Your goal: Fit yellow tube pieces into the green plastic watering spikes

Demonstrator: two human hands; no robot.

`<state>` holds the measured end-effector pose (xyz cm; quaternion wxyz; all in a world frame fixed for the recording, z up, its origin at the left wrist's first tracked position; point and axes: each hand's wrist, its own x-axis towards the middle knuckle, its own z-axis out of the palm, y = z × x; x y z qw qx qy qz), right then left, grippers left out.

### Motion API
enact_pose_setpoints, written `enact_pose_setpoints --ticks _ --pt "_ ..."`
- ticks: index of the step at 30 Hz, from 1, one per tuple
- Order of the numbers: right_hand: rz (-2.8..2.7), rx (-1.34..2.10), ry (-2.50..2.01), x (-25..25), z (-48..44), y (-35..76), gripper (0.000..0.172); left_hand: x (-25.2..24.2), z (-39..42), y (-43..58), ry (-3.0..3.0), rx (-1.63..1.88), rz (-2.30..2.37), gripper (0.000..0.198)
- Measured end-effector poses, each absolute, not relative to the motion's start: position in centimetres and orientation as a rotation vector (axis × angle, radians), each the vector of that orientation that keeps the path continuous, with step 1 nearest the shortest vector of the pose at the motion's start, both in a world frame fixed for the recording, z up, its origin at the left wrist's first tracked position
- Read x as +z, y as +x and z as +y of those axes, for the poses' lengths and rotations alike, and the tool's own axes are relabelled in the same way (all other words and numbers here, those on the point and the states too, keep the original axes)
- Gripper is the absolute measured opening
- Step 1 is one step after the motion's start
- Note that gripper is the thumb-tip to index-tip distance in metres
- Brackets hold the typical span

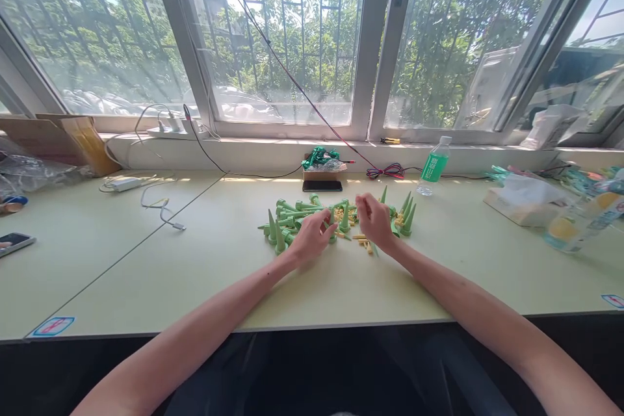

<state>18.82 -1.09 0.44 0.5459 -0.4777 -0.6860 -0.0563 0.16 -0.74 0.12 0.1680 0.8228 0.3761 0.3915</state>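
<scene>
My left hand (312, 234) is closed round a green plastic spike (333, 233) that stands point up on the table. To its right, my right hand (374, 220) is raised a little, fingers curled together; whatever they pinch, if anything, is hidden. Left of and behind my left hand lies a heap of green spikes and tubes (287, 213). Several more green cones (407, 221) stand point up just right of my right hand. Small yellow pegs (365, 245) are scattered between the hands, with a pile of similar pieces behind.
A black phone (322, 186) lies before a small box (322, 175) holding green stuff. Behind on the right stands a water bottle (433, 168); further right are a tissue box (511, 205) and a tilted bottle (580, 224). Cables (163, 211) and another phone (15, 244) lie left.
</scene>
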Motion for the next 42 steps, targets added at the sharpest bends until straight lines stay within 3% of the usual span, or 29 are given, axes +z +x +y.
enact_pose_setpoints --ticks 14,26,42 --pt "-1.593 -0.174 -1.211 0.6 -0.7 19.2 0.033 0.3 -1.5 0.5 2.397 1.053 1.254 0.041" --pt "-1.861 -0.227 -1.326 -0.7 1.5 20.3 0.010 0.1 -1.4 0.8 2.463 0.969 1.194 0.023" --pt "-2.105 -0.207 -1.476 -1.1 2.5 20.7 0.017 -0.2 -1.1 1.1 2.451 1.002 1.198 0.026"
